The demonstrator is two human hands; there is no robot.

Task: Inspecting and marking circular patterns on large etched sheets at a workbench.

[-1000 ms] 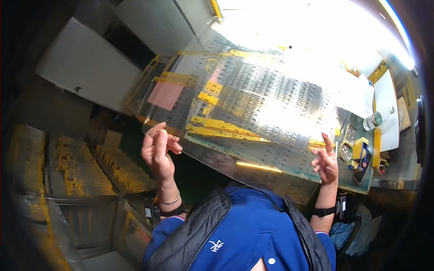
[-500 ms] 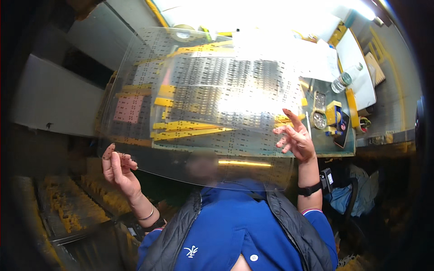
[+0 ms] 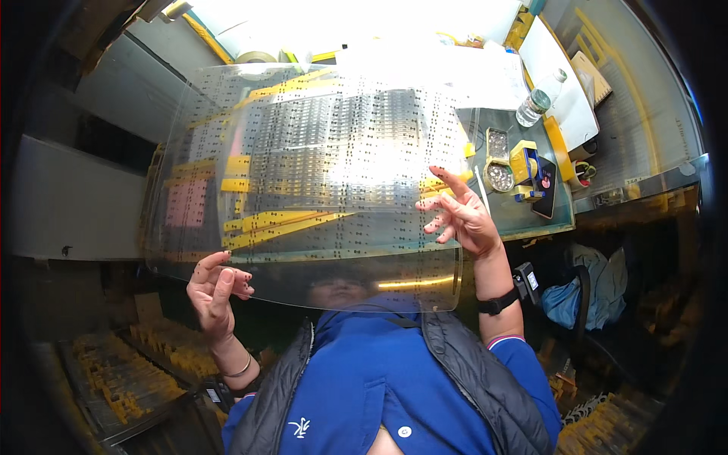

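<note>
A large clear plastic sheet [image 3: 303,269] printed with rows of small black marks is held up in front of me, above the worktable. My left hand [image 3: 214,296] grips its near left edge, thumb on this face and fingers behind. On the right edge is my right hand [image 3: 466,216], its thumb on the near face and its fingers spread behind, showing through the plastic. Through the sheet I see a gridded panel [image 3: 303,136], yellow strips [image 3: 280,224] and a pink square [image 3: 186,203] on the table. Glare hides part of the middle.
On the table's right side [image 3: 497,224] are a water bottle [image 3: 533,108], a dish of small parts [image 3: 498,177], a yellow tape dispenser [image 3: 524,163] and a dark phone [image 3: 544,189]. A tape roll [image 3: 256,58] lies at the back. Racks [image 3: 125,371] stand low on the left.
The view has shifted, so table items appear farther left. My left hand has moved right along the sheet's near edge; my right hand keeps its place at the right edge.
</note>
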